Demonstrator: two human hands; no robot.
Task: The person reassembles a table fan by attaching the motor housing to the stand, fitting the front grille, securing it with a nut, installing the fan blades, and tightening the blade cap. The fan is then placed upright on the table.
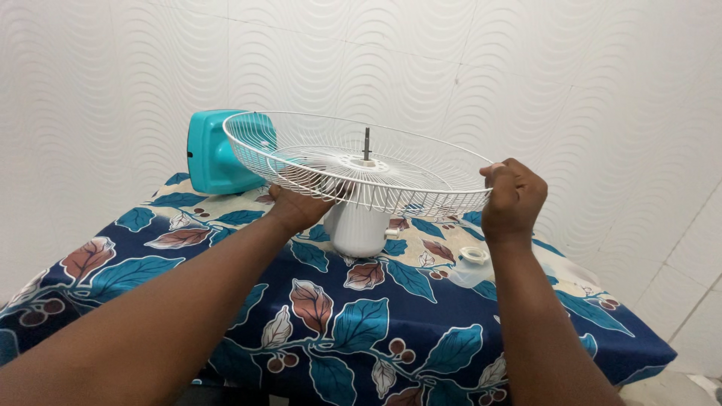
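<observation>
A white wire fan guard (421,162) lies dish-like and level on a white fan motor housing (359,229), with a dark metal shaft (367,143) sticking up through its centre. My right hand (513,199) is closed on the guard's right rim. Beneath the guard's near left side, my left hand (297,207) reaches in next to the motor housing; its fingers are partly hidden by the wires. A small white ring-shaped nut (474,255) rests on the cloth just below my right hand.
The table (361,323) wears a dark blue cloth with a leaf pattern. A turquoise plastic fan part (214,162) stands at the back left against the white wavy-tiled wall (526,68). The table's right edge drops to the floor.
</observation>
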